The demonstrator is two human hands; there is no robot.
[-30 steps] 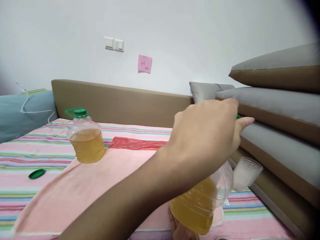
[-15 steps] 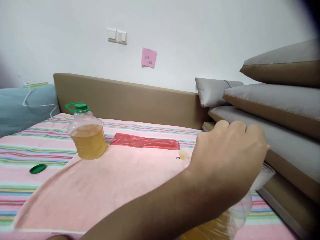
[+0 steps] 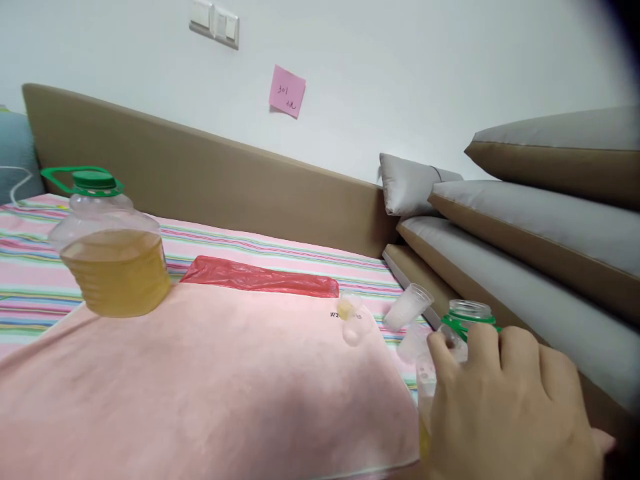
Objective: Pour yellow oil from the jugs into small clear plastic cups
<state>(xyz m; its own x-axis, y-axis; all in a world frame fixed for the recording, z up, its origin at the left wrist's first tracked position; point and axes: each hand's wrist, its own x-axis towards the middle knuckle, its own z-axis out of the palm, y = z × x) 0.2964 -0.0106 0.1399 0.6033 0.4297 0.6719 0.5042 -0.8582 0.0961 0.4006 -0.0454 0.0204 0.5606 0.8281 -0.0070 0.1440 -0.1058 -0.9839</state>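
pale wall across the back of the room. below it, a pink striped sheet as the working surface, stripes in green, blue, yellow and deeper pink. brown headboard along the far side. right side: stack of cushions, grey on top, brown along the edges, overhanging the sheet. pink towel spread over the near part of the sheet, shadow across its middle; dark lettering at its far right corner, partly covered by something clear and blurred

left hand low at right, back up, fingers bent over the near side of the open bottle; how firmly they grip cannot be told. that bottle is near the cushions, neck uncapped, green ring below it, body mostly hidden. right hand out of frame, its grip unknown

capped bottle upright at the towel's far left edge, amber liquid inside, green cap and handle. grey pillow by the headboard's right end. red plastic bag flat along the towel's far edge. clear cup tilted beside the cushions. light switches and pink note on the wall
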